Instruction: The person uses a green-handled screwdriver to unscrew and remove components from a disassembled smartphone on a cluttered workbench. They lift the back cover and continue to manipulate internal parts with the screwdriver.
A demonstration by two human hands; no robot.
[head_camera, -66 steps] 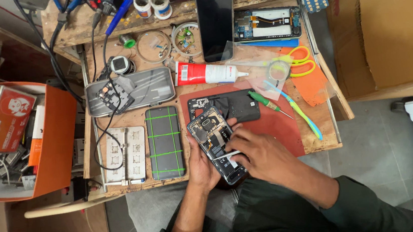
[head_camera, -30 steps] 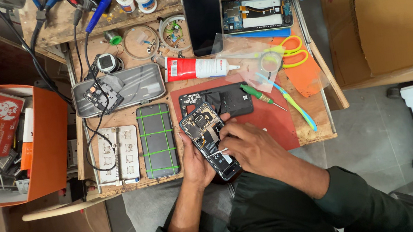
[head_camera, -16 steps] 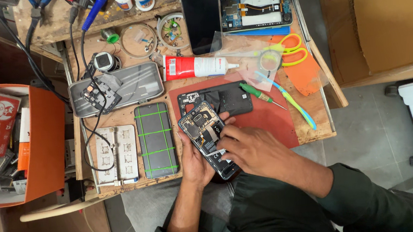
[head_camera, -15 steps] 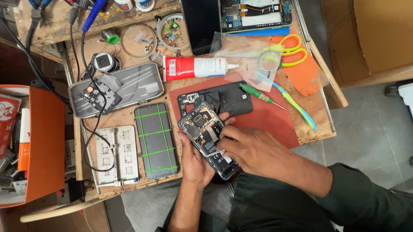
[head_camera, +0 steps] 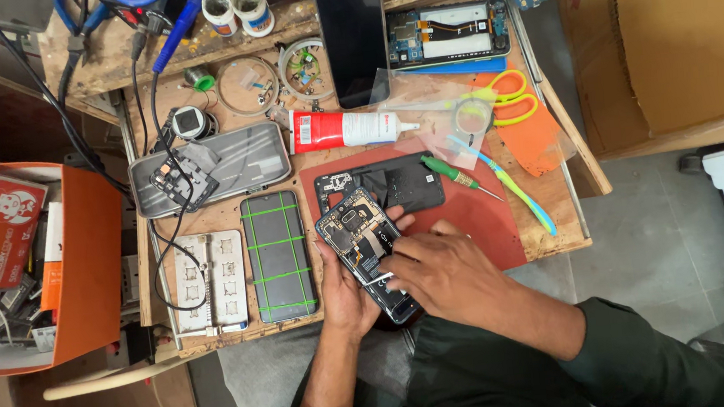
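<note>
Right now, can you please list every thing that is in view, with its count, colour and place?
opened phone: 1, black, held at the front edge
red mat: 1, bench centre
back cover: 1, black, on mat
green screwdriver: 1, on mat
glue tube: 1, red and white, behind mat
scissors: 1, yellow, right rear
dark phone: 1, black, rear
green-taped screen: 1, left of hands
orange box: 1, far left
left hand: under opened phone
right hand: on opened phone
</note>
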